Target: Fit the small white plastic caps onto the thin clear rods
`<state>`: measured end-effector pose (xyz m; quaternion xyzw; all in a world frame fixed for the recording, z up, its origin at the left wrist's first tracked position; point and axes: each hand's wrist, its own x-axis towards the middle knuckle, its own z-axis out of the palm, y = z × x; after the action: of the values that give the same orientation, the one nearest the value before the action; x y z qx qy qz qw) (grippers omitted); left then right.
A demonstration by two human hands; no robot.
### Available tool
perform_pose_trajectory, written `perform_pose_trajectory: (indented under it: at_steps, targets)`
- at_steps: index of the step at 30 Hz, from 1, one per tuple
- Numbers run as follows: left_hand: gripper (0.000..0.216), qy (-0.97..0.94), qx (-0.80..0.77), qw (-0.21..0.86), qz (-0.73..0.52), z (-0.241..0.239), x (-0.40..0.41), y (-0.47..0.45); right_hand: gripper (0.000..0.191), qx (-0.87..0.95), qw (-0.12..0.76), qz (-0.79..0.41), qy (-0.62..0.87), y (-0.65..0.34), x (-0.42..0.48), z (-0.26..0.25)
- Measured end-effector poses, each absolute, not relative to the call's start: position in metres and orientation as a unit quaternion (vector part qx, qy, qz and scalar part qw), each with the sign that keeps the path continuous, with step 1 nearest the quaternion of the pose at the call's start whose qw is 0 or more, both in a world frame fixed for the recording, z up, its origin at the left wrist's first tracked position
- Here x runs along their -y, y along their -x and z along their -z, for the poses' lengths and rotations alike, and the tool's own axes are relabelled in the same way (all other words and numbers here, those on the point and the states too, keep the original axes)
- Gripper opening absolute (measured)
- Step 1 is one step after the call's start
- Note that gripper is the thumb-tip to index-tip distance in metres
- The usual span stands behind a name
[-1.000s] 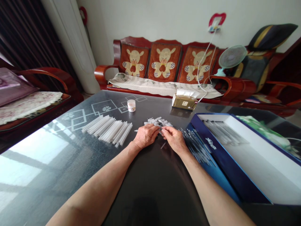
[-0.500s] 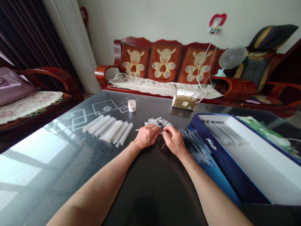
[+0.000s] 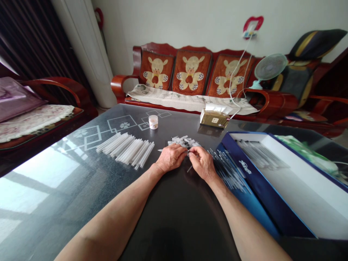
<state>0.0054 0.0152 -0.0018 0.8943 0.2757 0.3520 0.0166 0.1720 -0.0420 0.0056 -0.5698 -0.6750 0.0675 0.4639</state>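
Observation:
My left hand [image 3: 172, 158] is closed around a slim white pen barrel, whose pointed end [image 3: 160, 150] sticks out to the left past the knuckles. Fingertip to fingertip with it, my right hand [image 3: 201, 162] pinches a thin pen refill [image 3: 189, 169]; its lower end shows below the fingers. Where the two pieces meet is mostly covered by my fingers. Just beyond the hands lies a heap of small white and black pieces [image 3: 183, 140]. White pen barrels [image 3: 127, 148] lie in a row to the left, and thin dark-and-clear refills [image 3: 228, 170] are spread on the right.
A blue box with a white inside [image 3: 304, 188] stands at the right, with finished-looking pens [image 3: 261, 154] in its far end. Toward the back are a small round tub [image 3: 153, 122] and a tissue pack [image 3: 214, 119]. A green-white bag [image 3: 307, 152] lies behind the box.
Both hands keep almost the same place and grip. The whole view has shifted very slightly; no piece has visibly been put down or picked up.

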Motion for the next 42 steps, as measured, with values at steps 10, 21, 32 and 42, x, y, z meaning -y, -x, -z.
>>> perform_pose_trajectory:
  at_steps: [10,21,32,42]
  targets:
    - [0.024,-0.901,-0.265,0.012,-0.343,0.0005,-0.0130,-0.0072,0.040,0.680,0.428,-0.050,0.594,-0.1723,0.0409,-0.0074]
    - [0.023,-0.900,-0.266,0.016,-0.345,0.0014,-0.0137,-0.0076,0.028,0.698,0.431,-0.054,0.569,-0.1731,0.0423,-0.0070]
    - [0.025,-0.902,-0.264,0.007,-0.342,0.0019,-0.0132,-0.0078,0.027,0.694,0.447,-0.056,0.561,-0.1729,0.0423,-0.0072]
    - [0.023,-0.879,-0.240,-0.038,-0.410,-0.0053,-0.0138,-0.0082,0.041,0.587,0.492,-0.167,0.621,-0.1748,0.0364,-0.0051]
